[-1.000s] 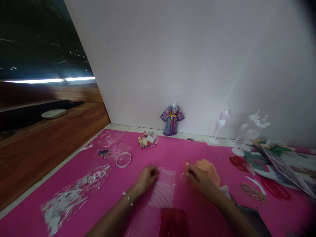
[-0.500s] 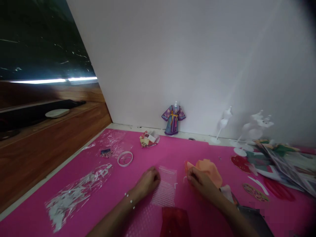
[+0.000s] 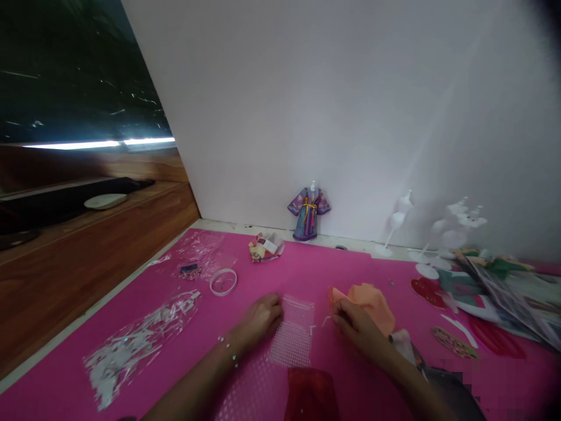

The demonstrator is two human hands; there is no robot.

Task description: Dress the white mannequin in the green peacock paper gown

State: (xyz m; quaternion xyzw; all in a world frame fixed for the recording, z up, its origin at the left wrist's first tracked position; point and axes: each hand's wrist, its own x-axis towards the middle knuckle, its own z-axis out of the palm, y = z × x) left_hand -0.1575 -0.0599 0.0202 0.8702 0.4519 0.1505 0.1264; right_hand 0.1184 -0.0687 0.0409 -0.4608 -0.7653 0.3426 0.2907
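My left hand (image 3: 263, 316), with a beaded bracelet at the wrist, rests at the left edge of a clear sheet of small white beads (image 3: 291, 342). Its fingers are curled together, and what they hold, if anything, is hidden. My right hand (image 3: 354, 323) is pinched at the near left edge of an orange cloth (image 3: 374, 305); whether it grips the cloth or something small cannot be made out. A thin white piece (image 3: 326, 321) lies just left of its fingertips. Dark red fabric (image 3: 311, 394) lies below the bead sheet.
A plastic bag of white pieces (image 3: 135, 348) and a white ring (image 3: 223, 282) lie left. A small robe on a stand (image 3: 309, 213) leans near the wall. White mannequins (image 3: 398, 219) and piled fabrics (image 3: 495, 292) occupy the right.
The view has shifted very slightly. My left hand has moved a little left and up, and the small white piece beside my right fingertips shows more clearly.
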